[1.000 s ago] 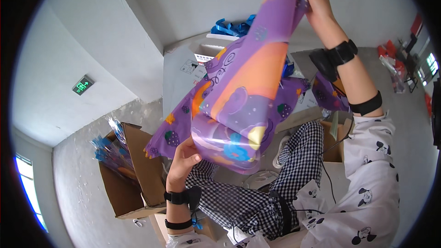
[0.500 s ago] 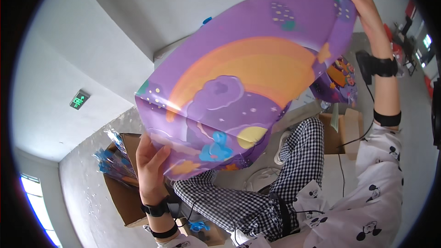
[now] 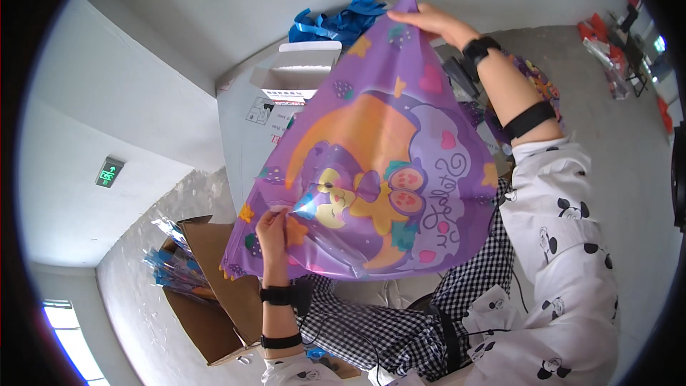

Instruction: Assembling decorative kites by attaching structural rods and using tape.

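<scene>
A large, shiny purple sheet [image 3: 357, 193] with a cartoon moon, animal and stars printed on it hangs in front of me, spread between my hands. My left hand [image 3: 271, 237] is closed, pinching it near its lower left part. Up at the top, my right hand [image 3: 432, 23] grips it just below a gathered, pointed tip that sticks up past the fingers. Several layers show along its lower left edge. Part of the grey table and my lap are hidden behind it.
On the grey table [image 3: 239, 125] stand an open white box [image 3: 296, 75] and a heap of blue fabric [image 3: 339, 21]. A cardboard box [image 3: 229, 307] with several clear-wrapped blue items [image 3: 171, 268] sits at lower left. More purple printed material [image 3: 532, 82] lies behind my right arm.
My right hand has moved left, bringing the sheet's top with it. The sheet has turned from its rainbow print to the moon and animal. The white box and blue fabric are now visible.
</scene>
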`<state>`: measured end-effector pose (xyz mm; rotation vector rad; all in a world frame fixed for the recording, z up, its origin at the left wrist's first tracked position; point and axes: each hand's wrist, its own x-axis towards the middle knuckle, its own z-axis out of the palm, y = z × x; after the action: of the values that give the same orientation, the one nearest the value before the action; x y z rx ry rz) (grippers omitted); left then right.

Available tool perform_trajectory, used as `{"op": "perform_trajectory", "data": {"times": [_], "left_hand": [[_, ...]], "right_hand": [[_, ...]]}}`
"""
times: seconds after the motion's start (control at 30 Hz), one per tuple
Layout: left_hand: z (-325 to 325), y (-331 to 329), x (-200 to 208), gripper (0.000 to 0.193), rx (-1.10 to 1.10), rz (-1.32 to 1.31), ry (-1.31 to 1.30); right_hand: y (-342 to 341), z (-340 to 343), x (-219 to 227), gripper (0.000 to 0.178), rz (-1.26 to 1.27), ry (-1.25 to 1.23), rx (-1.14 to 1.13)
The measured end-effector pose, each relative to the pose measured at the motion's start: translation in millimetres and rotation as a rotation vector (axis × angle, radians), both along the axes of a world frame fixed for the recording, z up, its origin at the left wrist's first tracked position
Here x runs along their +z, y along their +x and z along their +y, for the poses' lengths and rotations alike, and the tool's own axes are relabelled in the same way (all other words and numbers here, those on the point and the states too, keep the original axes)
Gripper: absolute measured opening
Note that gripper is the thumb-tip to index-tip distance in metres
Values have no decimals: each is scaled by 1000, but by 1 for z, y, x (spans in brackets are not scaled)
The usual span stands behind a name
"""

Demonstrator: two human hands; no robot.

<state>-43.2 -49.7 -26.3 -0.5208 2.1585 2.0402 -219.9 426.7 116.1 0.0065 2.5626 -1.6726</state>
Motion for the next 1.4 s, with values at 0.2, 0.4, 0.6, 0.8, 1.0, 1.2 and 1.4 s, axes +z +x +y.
{"op": "perform_trajectory", "data": {"times": [0.2,0.4,0.6,0.8,1.0,1.2,1.4], "left_hand": [[-12,7,-70,8,85,-205,9],[-14,20,-77,10,81,-249,-21],[-9,38,-62,11,-54,-477,-128],[16,35,-67,16,16,-319,28],[17,7,-89,18,-21,-246,-207],[12,-13,-93,30,-153,-144,-307],[26,-36,-91,26,-322,-152,-303]], "right_hand": [[86,11,-99,50,-334,-463,8],[186,8,-161,68,-411,-366,178],[163,35,-221,45,-152,252,-152],[133,45,-226,50,-14,357,-177],[134,65,-226,45,-190,430,-96],[161,81,-249,34,-69,400,-221],[140,79,-248,29,62,578,-229]]}}
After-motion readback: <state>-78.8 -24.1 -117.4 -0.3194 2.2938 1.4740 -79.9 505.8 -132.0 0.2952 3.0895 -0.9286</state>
